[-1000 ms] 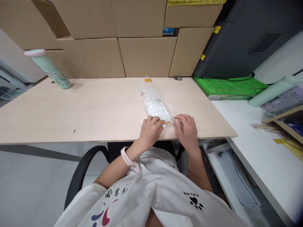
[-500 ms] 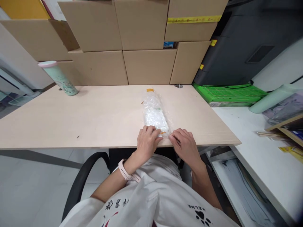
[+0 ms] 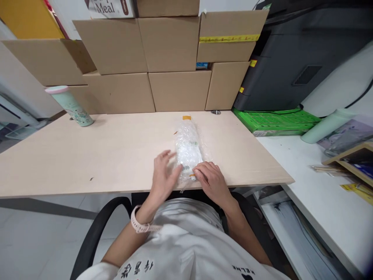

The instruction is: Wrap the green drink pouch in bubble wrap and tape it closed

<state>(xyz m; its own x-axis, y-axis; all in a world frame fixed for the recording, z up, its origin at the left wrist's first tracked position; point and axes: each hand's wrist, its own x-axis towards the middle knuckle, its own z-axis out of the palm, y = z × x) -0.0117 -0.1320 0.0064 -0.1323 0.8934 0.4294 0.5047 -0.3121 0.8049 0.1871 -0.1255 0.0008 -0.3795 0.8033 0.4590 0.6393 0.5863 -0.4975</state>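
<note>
A clear bubble-wrap package (image 3: pixel 189 146) lies on the pale wooden desk near its front edge, long side pointing away from me. Orange tape marks its far end and its near end, and something white shows through the film. Beside its near left edge, my left hand (image 3: pixel 163 173) is open with fingers apart, slightly blurred; the thumb is close to the wrap. At the near right corner, my right hand (image 3: pixel 211 179) has its fingers curled down and closed on the package. What exactly its fingertips pinch is hidden.
Stacked cardboard boxes (image 3: pixel 180 91) line the back of the desk (image 3: pixel 125 151). A mint tumbler (image 3: pixel 72 107) stands at the left rear. On the right are a dark case (image 3: pixel 285 77), a green box (image 3: pixel 276 121) and a white side table (image 3: pixel 294 163).
My left hand has let go of the package's near end and moved left, its fingers spreading. My right hand has shifted slightly left onto the near right corner. The view has tilted up a little.
</note>
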